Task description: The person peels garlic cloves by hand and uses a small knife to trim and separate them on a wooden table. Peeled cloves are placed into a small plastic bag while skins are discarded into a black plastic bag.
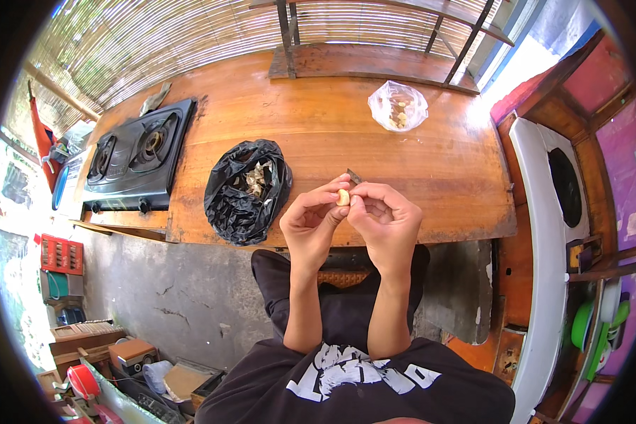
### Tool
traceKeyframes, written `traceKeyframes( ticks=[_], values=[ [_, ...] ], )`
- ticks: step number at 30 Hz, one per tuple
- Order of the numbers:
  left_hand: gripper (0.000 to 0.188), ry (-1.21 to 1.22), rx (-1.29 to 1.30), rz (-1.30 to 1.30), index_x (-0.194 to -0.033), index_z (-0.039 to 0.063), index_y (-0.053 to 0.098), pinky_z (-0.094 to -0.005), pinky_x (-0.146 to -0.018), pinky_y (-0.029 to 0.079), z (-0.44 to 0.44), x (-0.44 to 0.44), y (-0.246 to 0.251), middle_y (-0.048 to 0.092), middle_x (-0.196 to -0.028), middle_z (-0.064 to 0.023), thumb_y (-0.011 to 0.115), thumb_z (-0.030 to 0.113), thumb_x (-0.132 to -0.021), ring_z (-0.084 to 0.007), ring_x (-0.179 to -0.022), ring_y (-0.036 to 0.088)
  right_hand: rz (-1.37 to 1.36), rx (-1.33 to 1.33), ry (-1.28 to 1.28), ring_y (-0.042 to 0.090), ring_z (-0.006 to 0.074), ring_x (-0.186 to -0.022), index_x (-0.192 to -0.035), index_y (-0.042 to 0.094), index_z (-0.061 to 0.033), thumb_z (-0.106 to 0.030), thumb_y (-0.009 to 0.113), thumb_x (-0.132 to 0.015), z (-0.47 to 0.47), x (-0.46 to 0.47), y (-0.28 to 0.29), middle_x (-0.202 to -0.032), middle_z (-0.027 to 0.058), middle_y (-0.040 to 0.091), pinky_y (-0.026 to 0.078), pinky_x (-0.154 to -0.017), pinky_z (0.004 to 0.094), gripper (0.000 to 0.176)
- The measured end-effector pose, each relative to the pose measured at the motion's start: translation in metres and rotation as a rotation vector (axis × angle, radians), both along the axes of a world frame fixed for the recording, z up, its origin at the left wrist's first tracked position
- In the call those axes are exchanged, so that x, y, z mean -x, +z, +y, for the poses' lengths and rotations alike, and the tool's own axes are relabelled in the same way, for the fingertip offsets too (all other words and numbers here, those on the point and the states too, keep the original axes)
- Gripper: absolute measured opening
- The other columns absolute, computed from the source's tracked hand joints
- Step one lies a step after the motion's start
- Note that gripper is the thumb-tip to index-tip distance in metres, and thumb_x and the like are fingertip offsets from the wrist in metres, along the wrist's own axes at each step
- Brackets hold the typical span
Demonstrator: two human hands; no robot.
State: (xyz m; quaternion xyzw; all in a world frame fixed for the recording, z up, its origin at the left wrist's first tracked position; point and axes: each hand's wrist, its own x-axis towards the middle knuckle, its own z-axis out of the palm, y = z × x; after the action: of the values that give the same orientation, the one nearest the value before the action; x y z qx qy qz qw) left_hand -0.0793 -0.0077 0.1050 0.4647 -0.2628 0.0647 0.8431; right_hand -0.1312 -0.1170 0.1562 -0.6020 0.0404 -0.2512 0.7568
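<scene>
Above the table's front edge, a pale, peeled garlic clove (343, 197) is pinched between the thumb and fingertips of my left hand (310, 214). My right hand (384, 214) meets it from the other side, its thumb and index fingertip close against the clove. A small dark knife blade (354, 176) juts from behind the right fingers; its handle is hidden. Left of my hands, an open black plastic bag (225, 212) holds papery garlic skins (257, 179). Farther back stands an open clear plastic bag (387, 100) with several pale cloves (401, 117) inside.
A two-burner gas stove (138, 153) sits at the left end of the wooden table (318, 122). A wooden shelf rack (350, 61) stands along the back edge. At the right is a white appliance (535, 212). Boxes and a red crate (62, 254) line the floor at left.
</scene>
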Motion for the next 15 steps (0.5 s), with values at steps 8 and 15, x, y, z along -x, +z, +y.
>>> traceKeyframes(
  ticks=[8,15],
  values=[
    [0.037,-0.176,0.311,0.264,-0.125,0.004,0.059,-0.0424,-0.1,0.063,-0.002,0.0,-0.001,0.072,-0.123,-0.0163,0.074,-0.009,-0.094,-0.037,-0.133,0.064,-0.003,-0.04,-0.007,0.075,0.0141,-0.093,-0.104,0.072,0.0086,0.01,0.07,-0.094,0.001,-0.002,-0.006,-0.101,0.0088,0.075,0.06,-0.086,0.0259,0.01],
    [0.035,-0.235,0.44,0.369,-0.132,0.007,0.054,-0.0423,-0.101,0.062,0.0,-0.001,-0.001,0.07,-0.124,-0.0136,0.068,-0.003,-0.102,-0.0358,-0.132,0.064,0.0,-0.05,-0.019,0.074,0.0144,-0.088,-0.104,0.071,0.0095,0.01,0.067,-0.097,0.002,-0.005,-0.012,-0.097,0.0098,0.074,0.06,-0.08,0.0267,0.008]
  ],
)
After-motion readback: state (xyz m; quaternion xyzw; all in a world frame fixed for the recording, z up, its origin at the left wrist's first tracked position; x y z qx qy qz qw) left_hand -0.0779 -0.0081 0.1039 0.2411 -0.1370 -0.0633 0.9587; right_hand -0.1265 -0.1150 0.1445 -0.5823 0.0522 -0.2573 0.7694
